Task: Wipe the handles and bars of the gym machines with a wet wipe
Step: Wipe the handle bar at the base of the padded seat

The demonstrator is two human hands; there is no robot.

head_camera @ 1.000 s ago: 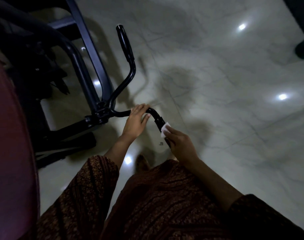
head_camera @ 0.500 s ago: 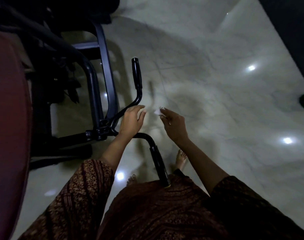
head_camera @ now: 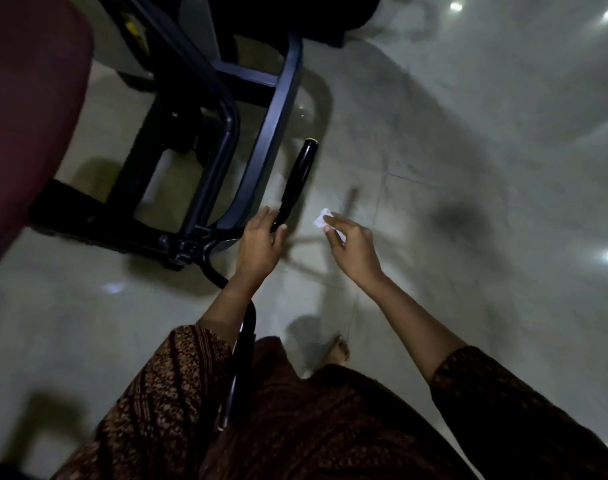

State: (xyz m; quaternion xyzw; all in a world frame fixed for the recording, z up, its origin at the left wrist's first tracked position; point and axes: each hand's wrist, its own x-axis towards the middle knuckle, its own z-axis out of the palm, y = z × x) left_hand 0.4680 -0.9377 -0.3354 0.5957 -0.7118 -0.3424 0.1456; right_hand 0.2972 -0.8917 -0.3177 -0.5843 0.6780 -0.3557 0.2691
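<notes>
**Wipe leaves the near handle, heads for the far one**

The small white crumpled wet wipe [head_camera: 321,219] is pinched between the thumb and fingertips of the right hand [head_camera: 352,252]. It is held in the air, just right of the far black padded handle [head_camera: 299,174] and not touching it. A second ago it was pressed on the near black handle [head_camera: 242,358], which now stands bare by the person's lap. That grip looks finished, and the far one seems next. The left hand [head_camera: 261,242] has shifted from the bar's bend and curls round the far handle's base, steadying it. Beyond are the dark blue steel frame [head_camera: 278,109], a maroon padded seat [head_camera: 29,98] and the pale marble floor [head_camera: 468,168].
</notes>
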